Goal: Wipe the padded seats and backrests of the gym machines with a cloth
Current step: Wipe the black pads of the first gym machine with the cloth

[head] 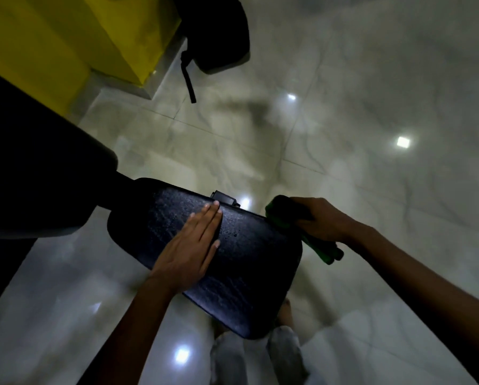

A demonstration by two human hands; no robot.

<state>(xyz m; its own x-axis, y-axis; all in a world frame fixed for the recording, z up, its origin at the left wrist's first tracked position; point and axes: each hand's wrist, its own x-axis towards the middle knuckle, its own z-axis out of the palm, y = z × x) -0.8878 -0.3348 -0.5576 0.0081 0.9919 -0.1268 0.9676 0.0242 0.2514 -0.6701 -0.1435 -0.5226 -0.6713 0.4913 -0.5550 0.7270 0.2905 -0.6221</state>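
The padded seat (249, 262), dark and textured, sat in the near centre of the view, over the glossy tiled floor (371, 107). The left hand (189, 245) lay flat on its left half, fingers straight and close together, pressing on the pad and holding nothing. The right hand (320, 222) was at the seat's far right edge, its fingers curled tight round a bunched green cloth (281, 215) that touched the pad's rim there. Droplets and a wet sheen showed on the seat near the left fingertips, so it seemed part-wiped at most, with moisture left to take up. The larger dark pad (38, 173) to the left, likely a backrest, showed no sign either way. A black bag (218, 34) and a yellow block (66, 40) stood far left.
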